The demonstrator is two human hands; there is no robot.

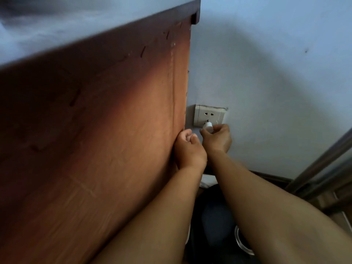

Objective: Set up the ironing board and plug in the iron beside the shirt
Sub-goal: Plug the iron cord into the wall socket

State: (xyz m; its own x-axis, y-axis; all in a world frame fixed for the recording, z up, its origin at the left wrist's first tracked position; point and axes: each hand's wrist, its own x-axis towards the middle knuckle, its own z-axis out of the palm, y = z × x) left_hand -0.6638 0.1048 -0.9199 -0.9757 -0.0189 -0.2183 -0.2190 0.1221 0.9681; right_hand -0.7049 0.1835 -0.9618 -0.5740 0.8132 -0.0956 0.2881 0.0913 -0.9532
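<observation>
Plug (pixel 207 127): small, white, rounded body, pressed against the lower slots of the wall socket (pixel 208 115). The prongs are hidden, so I cannot tell how deep it sits. Socket plate: off-white, square, upper pair of slots bare, its top right corner chipped against the pale wall (pixel 266 73).

My right hand (pixel 217 138): arm stretched forward and up, wrist straight, fingers curled tight round the plug's rear end, thumb on the near side. It is closed on the plug. The plug pokes out just above and ahead of my knuckles, touching the socket face.

My left hand (pixel 188 147): arm stretched alongside the right one, fingers folded into a loose fist with the thumb tucked in front. Whether anything is inside the fist I cannot tell; no cord shows. Its outer edge rests against the reddish-brown wooden cabinet side (pixel 95 140), which is scratched and peeling near the top.

The plug lies just up and to the right of my left fist; the two hands are nearly touching. The socket sits directly above both hands, close beside the cabinet's rear edge.
</observation>
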